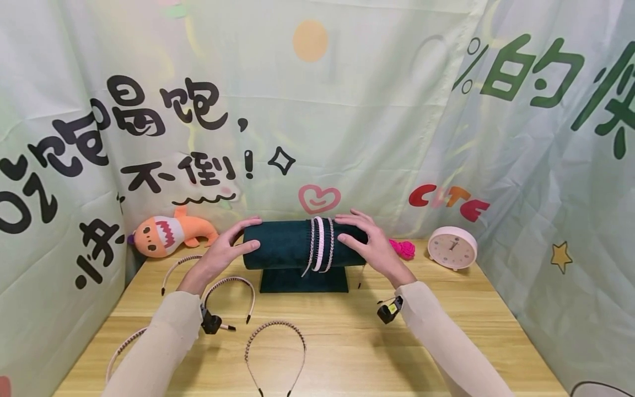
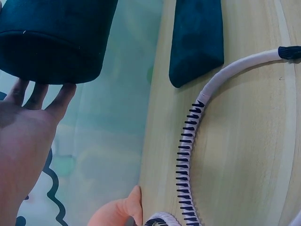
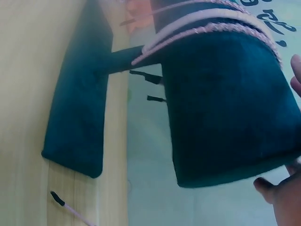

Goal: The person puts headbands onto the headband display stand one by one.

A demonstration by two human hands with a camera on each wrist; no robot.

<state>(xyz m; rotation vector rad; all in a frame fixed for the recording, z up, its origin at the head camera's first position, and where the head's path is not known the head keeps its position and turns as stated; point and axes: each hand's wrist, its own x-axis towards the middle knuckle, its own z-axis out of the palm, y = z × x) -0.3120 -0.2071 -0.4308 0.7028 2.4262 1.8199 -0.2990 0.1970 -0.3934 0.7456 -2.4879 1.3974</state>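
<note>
A dark green velvet roll-shaped display stand (image 1: 278, 248) stands on the table, its flat base (image 1: 303, 281) beneath the roll. Around the roll, right of its middle, sit a white headband (image 1: 319, 242) and two thin braided headbands, one on each side of it. My left hand (image 1: 225, 253) holds the left end, thumb in front and fingers over the top. My right hand (image 1: 374, 245) grips the right end likewise. The left wrist view shows fingers (image 2: 61, 101) against the roll's end; in the right wrist view, most of the right hand (image 3: 289, 197) is out of frame.
Several headbands lie on the left and front of the wooden table (image 1: 357, 353), one braided headband (image 1: 275, 324) nearest the front. An orange plush toy (image 1: 166, 234) is at back left. A pink object (image 1: 405, 249) and a round clock (image 1: 452, 248) stand at back right. Printed cloth surrounds the table.
</note>
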